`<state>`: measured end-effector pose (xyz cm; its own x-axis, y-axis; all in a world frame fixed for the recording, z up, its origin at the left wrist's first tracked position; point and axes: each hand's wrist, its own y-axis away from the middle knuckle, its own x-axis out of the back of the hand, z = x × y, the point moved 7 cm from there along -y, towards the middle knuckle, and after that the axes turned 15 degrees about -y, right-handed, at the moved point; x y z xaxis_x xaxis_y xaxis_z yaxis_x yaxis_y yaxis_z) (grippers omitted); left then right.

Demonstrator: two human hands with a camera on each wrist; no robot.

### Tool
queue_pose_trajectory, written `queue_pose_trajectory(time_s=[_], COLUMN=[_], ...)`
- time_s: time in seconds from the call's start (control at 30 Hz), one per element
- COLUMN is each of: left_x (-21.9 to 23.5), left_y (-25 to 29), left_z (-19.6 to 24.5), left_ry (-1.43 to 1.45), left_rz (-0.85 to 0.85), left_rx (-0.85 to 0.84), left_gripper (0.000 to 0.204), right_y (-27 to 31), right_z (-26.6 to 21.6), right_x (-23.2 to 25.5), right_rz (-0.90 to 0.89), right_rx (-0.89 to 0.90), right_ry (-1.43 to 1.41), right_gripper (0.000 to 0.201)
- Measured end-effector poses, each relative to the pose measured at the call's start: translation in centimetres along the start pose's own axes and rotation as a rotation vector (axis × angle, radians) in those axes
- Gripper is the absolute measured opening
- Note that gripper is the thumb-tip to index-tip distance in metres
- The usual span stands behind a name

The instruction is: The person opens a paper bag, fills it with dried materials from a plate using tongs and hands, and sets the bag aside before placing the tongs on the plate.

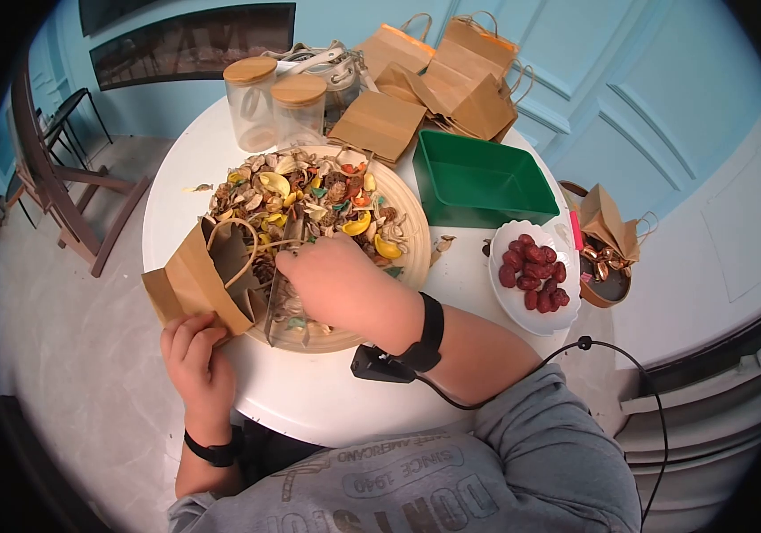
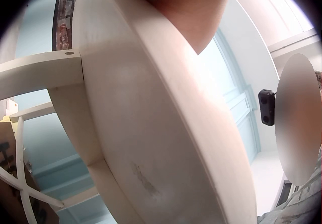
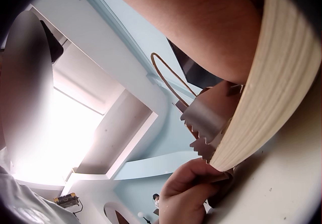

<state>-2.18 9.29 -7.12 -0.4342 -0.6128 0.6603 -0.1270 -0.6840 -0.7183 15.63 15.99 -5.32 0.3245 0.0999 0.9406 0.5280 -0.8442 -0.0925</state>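
A brown paper bag (image 1: 194,275) lies tilted at the left edge of a round, pale tray (image 1: 412,209) heaped with potpourri (image 1: 309,191) of dried petals, pods and pine cones. My left hand (image 1: 196,355) grips the bag's near lower side with curled fingers. Over the tray, my right hand (image 1: 332,271) is bent at the bag's mouth, beside a twisted handle; its fingertips are hidden, and I cannot tell what they hold. The right wrist view shows the bag's zigzag rim (image 3: 193,128) and my left hand (image 3: 183,191) below it. Mostly table underside fills the left wrist view.
Dates (image 1: 536,271) fill a white dish (image 1: 509,309) on the right, near a green bin (image 1: 487,182). Two wooden-lidded jars (image 1: 252,107) and several paper bags (image 1: 469,67) stand at the back. Beyond the table's right edge sits a round container (image 1: 611,289).
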Motion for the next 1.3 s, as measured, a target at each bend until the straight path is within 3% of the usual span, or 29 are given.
queue_pose_trajectory(time_s=[0.67,0.73,1.13,1.3], left_x=[-0.08,-0.14,-0.26,-0.21], left_y=[0.12,0.18,0.26,0.19], left_z=[-0.12,-0.22,-0.29,-0.23], left_ry=[-0.010,-0.009,-0.001,-0.008], left_rz=[-0.014,-0.015,-0.010,-0.011], left_rx=[-0.006,-0.003,0.002,-0.005], left_gripper=[0.027,0.027,0.026,0.026], right_y=[-0.04,0.06,0.17,-0.10], right_z=[0.05,-0.06,-0.22,-0.04], right_x=[-0.34,-0.11,0.06,-0.40], right_rz=[-0.044,0.032,0.065,-0.025], right_rx=[-0.011,0.033,0.052,0.004], right_ry=[0.020,-0.006,0.011,0.040], right_gripper=[0.022,0.020,0.019,0.023])
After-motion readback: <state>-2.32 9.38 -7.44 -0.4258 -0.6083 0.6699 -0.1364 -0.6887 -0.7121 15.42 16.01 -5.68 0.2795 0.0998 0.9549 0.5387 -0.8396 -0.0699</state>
